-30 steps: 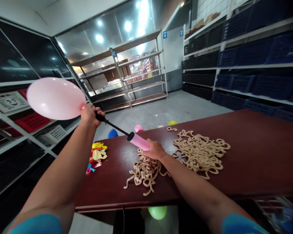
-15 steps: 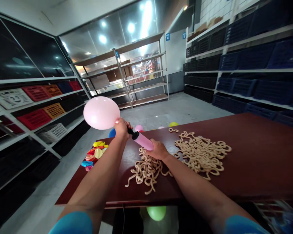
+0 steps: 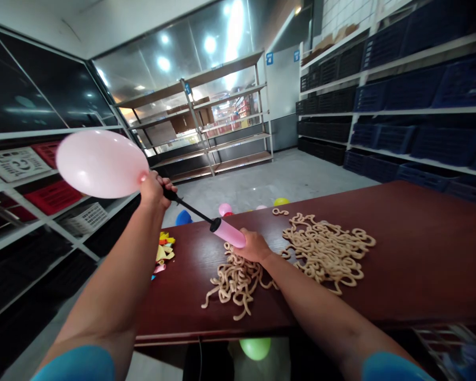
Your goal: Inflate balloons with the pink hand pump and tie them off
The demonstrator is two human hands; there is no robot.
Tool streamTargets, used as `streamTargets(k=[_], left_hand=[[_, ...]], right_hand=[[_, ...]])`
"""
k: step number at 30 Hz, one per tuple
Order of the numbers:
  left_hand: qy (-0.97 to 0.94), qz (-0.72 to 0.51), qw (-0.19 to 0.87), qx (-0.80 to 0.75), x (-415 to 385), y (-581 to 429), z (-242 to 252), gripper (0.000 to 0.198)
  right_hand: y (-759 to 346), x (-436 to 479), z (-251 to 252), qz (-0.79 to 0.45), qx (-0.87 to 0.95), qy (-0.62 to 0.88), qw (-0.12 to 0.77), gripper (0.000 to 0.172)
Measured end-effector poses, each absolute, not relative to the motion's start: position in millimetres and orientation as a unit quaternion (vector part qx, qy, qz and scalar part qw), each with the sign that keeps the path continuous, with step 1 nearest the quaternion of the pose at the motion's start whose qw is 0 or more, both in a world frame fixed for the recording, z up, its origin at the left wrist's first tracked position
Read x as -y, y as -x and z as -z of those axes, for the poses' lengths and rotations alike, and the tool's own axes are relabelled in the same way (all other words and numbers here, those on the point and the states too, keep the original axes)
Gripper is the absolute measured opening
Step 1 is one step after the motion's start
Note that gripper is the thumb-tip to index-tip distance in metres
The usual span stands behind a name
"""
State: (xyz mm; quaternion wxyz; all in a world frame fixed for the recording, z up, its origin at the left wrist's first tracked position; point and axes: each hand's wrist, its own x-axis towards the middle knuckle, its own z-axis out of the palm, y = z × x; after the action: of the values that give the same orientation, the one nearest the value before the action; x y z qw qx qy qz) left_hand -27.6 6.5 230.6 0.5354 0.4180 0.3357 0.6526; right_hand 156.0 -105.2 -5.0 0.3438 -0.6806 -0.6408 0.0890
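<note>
A pink balloon pump point(image 3: 228, 233) is stretched between my hands, its thin black rod drawn far out of the pink barrel. My left hand point(image 3: 154, 189) is closed around the black end of the pump and the neck of an inflated pink balloon point(image 3: 101, 164), which hangs out to the left. My right hand point(image 3: 253, 246) wraps the lower end of the barrel. Just beneath that hand lies a small heap of tan curly strands point(image 3: 238, 283); a larger heap of the same strands point(image 3: 327, 251) spreads to the right. Flat, uninflated balloons point(image 3: 165, 247) lie beyond my left forearm, partly hidden.
Everything rests on a dark red table point(image 3: 416, 248). On the floor past it are a blue balloon point(image 3: 183, 217), a pink balloon point(image 3: 225, 209) and a yellow balloon point(image 3: 281, 201). A green balloon point(image 3: 255, 348) is below the near edge. Shelves with crates point(image 3: 404, 95) line the sides.
My left hand has moved left and up with the pink balloon, pulling the black rod out of the barrel. The balloon looks larger. My right hand has barely moved.
</note>
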Motion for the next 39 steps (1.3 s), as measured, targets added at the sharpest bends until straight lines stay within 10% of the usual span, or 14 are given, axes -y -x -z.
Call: streamTargets(k=[11, 25, 39], left_hand=[[-0.401, -0.624, 0.559, -0.371, 22, -37, -141, 0.024], [-0.391, -0.657, 0.538, -0.354, -5, 35, -225, 0.026], [-0.378, -0.635, 0.565, -0.367, 20, -36, -133, 0.03]], right_hand=[[-158, 105, 7, -0.064, 0.646, 0.685, 0.331, 0.038], [-155, 102, 10, -0.065, 0.658, 0.663, 0.35, 0.036], [-158, 106, 6, -0.053, 0.649, 0.683, 0.331, 0.041]])
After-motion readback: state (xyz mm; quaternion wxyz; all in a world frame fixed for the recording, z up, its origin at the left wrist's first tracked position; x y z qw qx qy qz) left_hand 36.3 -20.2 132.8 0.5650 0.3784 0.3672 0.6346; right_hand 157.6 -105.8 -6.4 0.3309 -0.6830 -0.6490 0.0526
